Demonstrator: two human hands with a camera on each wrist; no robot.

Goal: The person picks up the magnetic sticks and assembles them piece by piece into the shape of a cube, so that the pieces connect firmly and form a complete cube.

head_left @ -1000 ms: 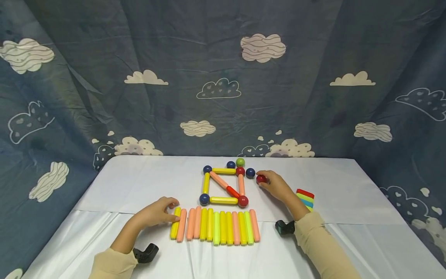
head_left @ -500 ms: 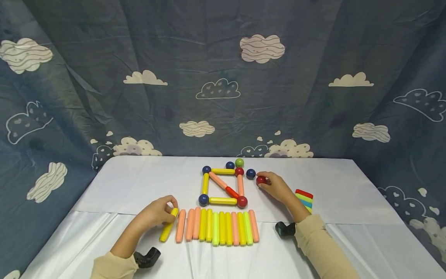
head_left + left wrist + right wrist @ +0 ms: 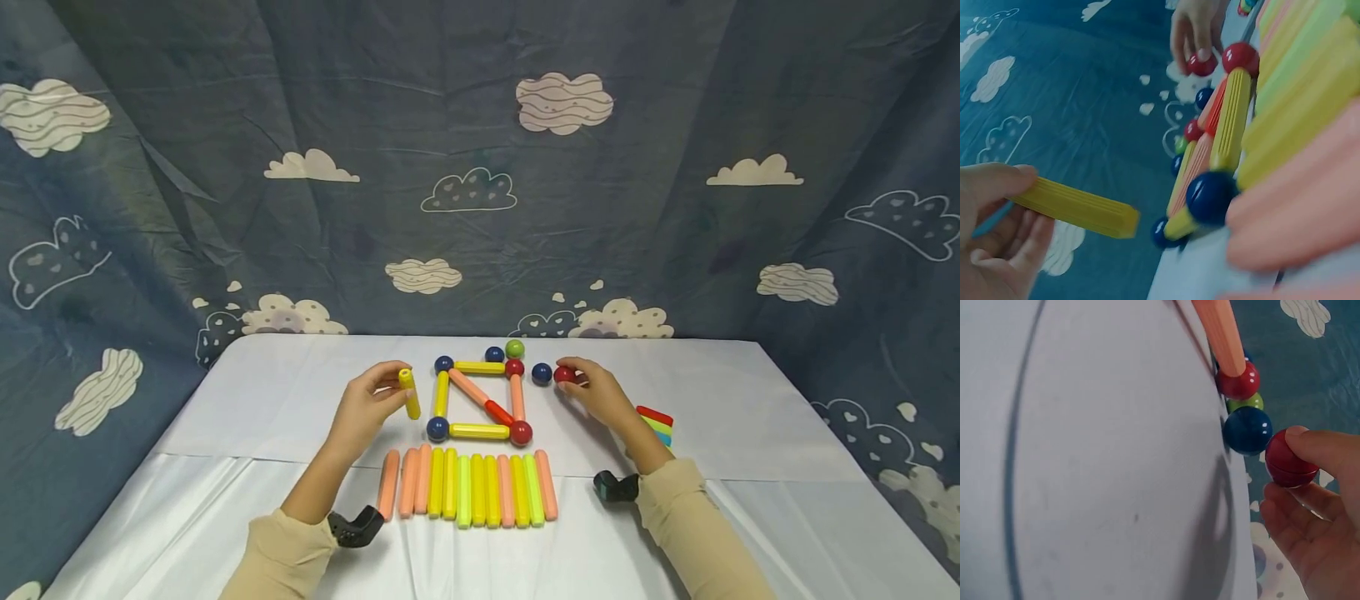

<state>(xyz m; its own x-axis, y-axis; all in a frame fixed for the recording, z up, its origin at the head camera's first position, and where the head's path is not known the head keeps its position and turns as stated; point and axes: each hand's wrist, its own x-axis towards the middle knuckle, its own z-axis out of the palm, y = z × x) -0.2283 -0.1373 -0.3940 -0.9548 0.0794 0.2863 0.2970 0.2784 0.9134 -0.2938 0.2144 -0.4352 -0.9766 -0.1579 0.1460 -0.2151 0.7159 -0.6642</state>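
Observation:
My left hand [image 3: 369, 407] pinches a yellow stick [image 3: 409, 394] between thumb and fingers, held up off the cloth left of the frame of sticks and balls. In the left wrist view the yellow stick [image 3: 1079, 206] points toward that frame. My right hand [image 3: 600, 392] holds a red ball [image 3: 564, 375] between thumb and fingers; the right wrist view shows this red ball [image 3: 1288, 461] beside a loose blue ball [image 3: 1248, 430]. Between the hands lies a square of yellow sticks [image 3: 480, 432] and a salmon stick [image 3: 517, 397], with blue and red corner balls and a diagonal.
A row of salmon, yellow and green sticks [image 3: 478, 492] lies in front of the square. Behind its far right corner sit a green ball [image 3: 515, 348] and a blue ball [image 3: 494, 354]. Striped coloured pieces [image 3: 656, 421] lie beside the right forearm. A cloud-patterned curtain [image 3: 480, 250] hangs behind.
My left hand has taken the leftmost yellow stick from the row, lifted it and carried it up beside the square. My right hand has raised the red ball slightly, near the blue ball.

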